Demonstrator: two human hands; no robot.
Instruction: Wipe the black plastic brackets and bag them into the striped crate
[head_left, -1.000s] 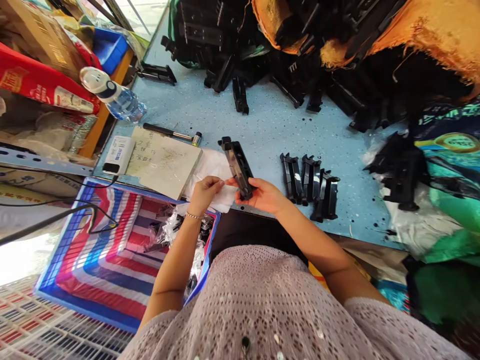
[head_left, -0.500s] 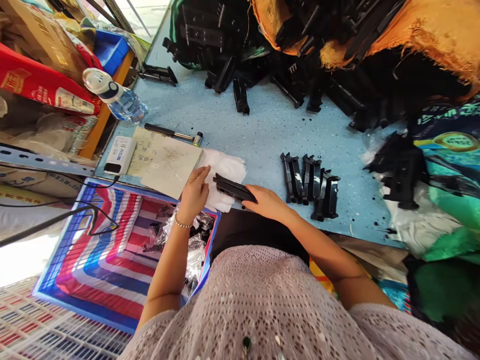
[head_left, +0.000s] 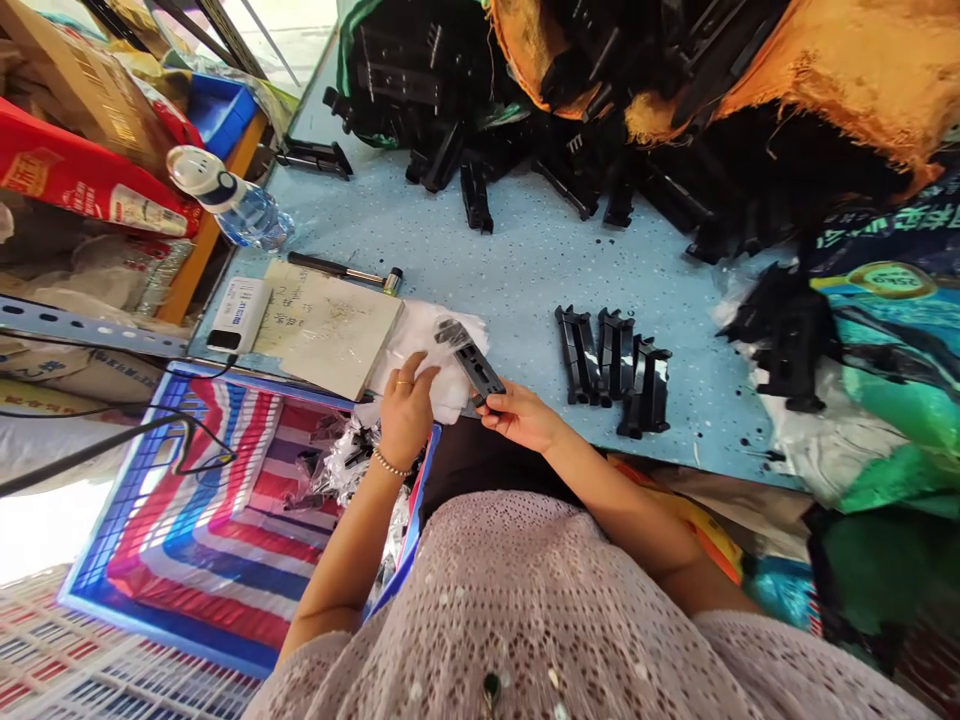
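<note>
My right hand (head_left: 521, 415) pinches the near end of a long black plastic part (head_left: 478, 368), whose slotted face shows. The part tilts up and away to the left; its far end looks greyish and smeared, and I cannot tell whether clear film covers it. Beneath it lies a stack of thin white plastic bags (head_left: 397, 335). Over the near left of that stack hovers my left hand (head_left: 409, 408), fingers bent and apart, with nothing visible in them. Several similar black parts (head_left: 615, 360) lie side by side on the blue speckled table (head_left: 517, 265).
Cardboard (head_left: 337, 335), a hammer (head_left: 345, 270), a white box-shaped device (head_left: 240, 315) and a water bottle (head_left: 247, 205) are at left. Sacks (head_left: 877, 80) spill black parts across the back. A blue crate (head_left: 169, 640) with striped lining holds bagged pieces below left.
The black part has turned in my right hand, so its slotted face shows and its far end points farther away. My left hand has moved slightly right and nearer my body.
</note>
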